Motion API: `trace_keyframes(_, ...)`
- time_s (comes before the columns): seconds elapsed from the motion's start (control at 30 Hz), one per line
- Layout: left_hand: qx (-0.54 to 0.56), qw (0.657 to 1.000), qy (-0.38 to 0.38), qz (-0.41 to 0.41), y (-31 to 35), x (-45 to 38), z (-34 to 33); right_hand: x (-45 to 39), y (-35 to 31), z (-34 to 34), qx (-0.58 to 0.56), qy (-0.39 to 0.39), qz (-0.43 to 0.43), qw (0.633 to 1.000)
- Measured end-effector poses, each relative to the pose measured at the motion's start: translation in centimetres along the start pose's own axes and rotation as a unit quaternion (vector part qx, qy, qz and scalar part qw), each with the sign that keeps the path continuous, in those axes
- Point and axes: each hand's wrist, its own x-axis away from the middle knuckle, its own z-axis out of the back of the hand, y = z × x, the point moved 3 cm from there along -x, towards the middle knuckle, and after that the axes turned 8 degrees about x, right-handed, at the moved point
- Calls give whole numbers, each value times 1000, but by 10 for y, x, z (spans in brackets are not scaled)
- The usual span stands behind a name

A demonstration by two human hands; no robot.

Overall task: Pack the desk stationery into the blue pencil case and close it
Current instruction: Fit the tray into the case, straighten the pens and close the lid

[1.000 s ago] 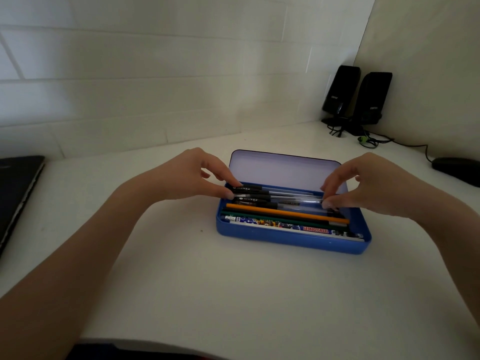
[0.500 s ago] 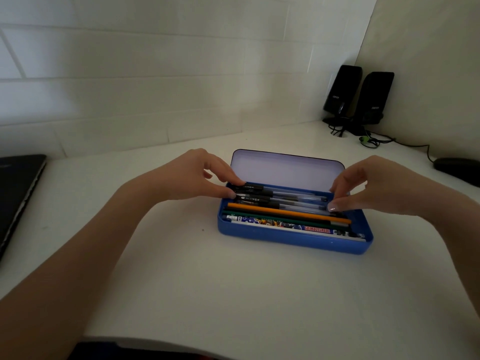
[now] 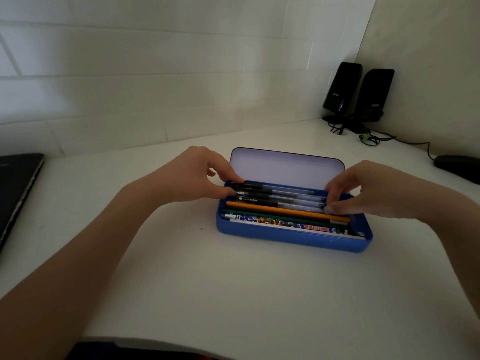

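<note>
Left hand (image 3: pixel 192 175) pinches the capped ends of the black pens (image 3: pixel 275 194), thumb and forefinger narrowly parted; right hand (image 3: pixel 368 189) curls its fingertips on their other ends. Both forearms reach in from the near edge. The blue pencil case (image 3: pixel 293 236) sits mid-desk, lid (image 3: pixel 285 166) raised, holding about four pens, an orange pencil (image 3: pixel 285 210) and a green pencil (image 3: pixel 259 215)

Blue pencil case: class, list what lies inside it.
Inside the open blue pencil case: black-capped clear pens, an orange pencil, a dark green pencil and a printed ruler. Both hands' fingers cover the pens' ends; anything beneath stays hidden.
</note>
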Motion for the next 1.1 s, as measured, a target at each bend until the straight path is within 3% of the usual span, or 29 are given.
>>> trace_keyframes(0.93, 72, 997, -15, 27, 0, -1, 2, -1, -9, -5, -9, 38, -34, 999)
trace_keyframes(1.1, 71, 997, -20, 30, 0, 0, 3, 0, -7, -3, -11, 17, -34, 999)
